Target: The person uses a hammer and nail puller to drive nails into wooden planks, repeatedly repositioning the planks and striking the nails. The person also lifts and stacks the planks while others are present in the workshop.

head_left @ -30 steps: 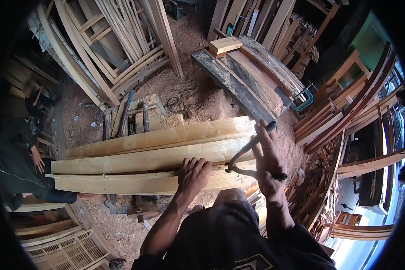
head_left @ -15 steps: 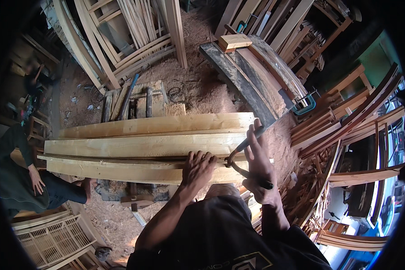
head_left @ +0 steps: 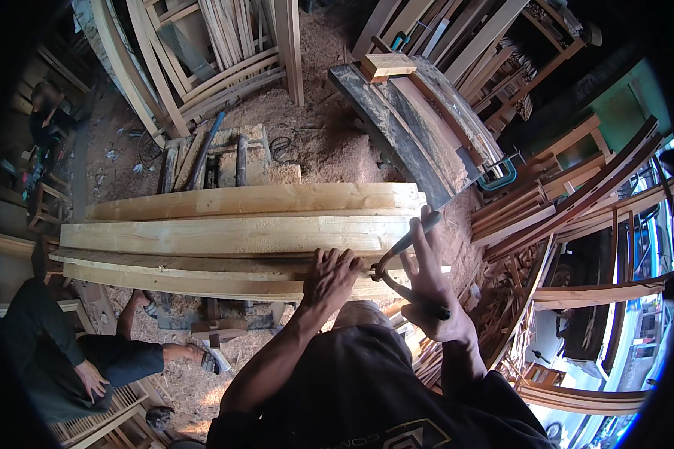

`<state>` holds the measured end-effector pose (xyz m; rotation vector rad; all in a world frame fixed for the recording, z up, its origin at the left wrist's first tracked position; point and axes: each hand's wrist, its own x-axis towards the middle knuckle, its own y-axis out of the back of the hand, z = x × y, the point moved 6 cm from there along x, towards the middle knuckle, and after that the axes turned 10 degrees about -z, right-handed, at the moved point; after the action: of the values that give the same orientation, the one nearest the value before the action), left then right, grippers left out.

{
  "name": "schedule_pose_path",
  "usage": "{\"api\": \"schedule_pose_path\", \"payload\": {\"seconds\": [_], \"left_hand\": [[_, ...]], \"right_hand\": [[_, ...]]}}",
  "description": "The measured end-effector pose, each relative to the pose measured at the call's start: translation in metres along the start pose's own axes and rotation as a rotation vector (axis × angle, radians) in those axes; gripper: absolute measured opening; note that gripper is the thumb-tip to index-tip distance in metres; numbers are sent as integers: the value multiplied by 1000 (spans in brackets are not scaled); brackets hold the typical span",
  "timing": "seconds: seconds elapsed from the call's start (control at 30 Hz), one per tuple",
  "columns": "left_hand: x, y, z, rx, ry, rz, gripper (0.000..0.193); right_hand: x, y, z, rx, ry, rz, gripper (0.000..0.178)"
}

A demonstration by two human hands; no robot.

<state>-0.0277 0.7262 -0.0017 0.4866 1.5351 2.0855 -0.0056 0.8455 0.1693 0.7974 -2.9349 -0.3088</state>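
Observation:
Several long pale wooden boards lie crosswise in front of me: a far board (head_left: 240, 200), a middle board (head_left: 195, 236) and a near board (head_left: 157, 278). My left hand (head_left: 328, 283) is curled over the near board toward its right end, gripping it. My right hand (head_left: 436, 292) holds a pair of pincers (head_left: 401, 245) with dark grips. The handles are spread wide, fingers on the upper one and the palm by the lower one. The pincers' jaws are at the near board's edge, just right of my left fingers; whether they bite on anything is too small to tell.
Beyond the boards stands a dusty machine table (head_left: 382, 123) with a wood block (head_left: 388, 65) and a teal clamp (head_left: 499, 173). Timber stacks (head_left: 562, 202) line the right. A seated person's hand (head_left: 91, 380) shows at left; a wooden mallet-like piece (head_left: 219, 329) lies below the boards.
The view has shifted slightly, so the boards appear a little farther left. The seated person at left has shifted, with a leg now stretched toward the boards. My hands keep nearly the same hold.

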Motion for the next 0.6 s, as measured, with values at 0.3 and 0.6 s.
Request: {"api": "schedule_pose_path", "payload": {"seconds": [0.3, 0.6], "left_hand": [[1, 5, -1, -26, -87, 177, 16], [3, 5, 0, -18, -101, 66, 18]], "right_hand": [[2, 16, -24, -584, -153, -88, 108], [6, 19, 0, -234, 129, 11, 96]]}}
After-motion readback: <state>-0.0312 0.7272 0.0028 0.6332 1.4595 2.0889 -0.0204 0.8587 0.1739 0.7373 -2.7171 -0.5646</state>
